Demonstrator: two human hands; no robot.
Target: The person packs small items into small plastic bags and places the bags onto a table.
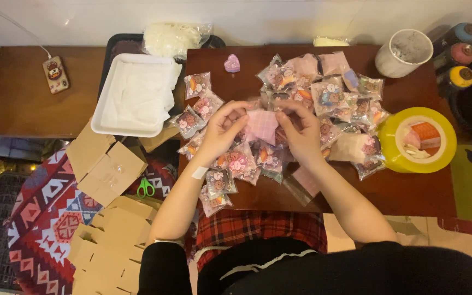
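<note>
Dark wooden worktop [411, 191], low, set against a pale wall. Left hand [222, 128] and right hand [301, 131] both pinch a small pink packet [261, 125], one at each side edge, held just above the worktop's middle. Clear packets of small colourful items [329, 95] lie scattered beneath and around. Yellow tape roll [391, 136] sits right; white tray [135, 95] left.

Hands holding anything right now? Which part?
Yes. Both hands hold one small pink packet above the table: left hand pinches its left edge, right hand its right edge. Exact finger contact is too small to tell.
</note>
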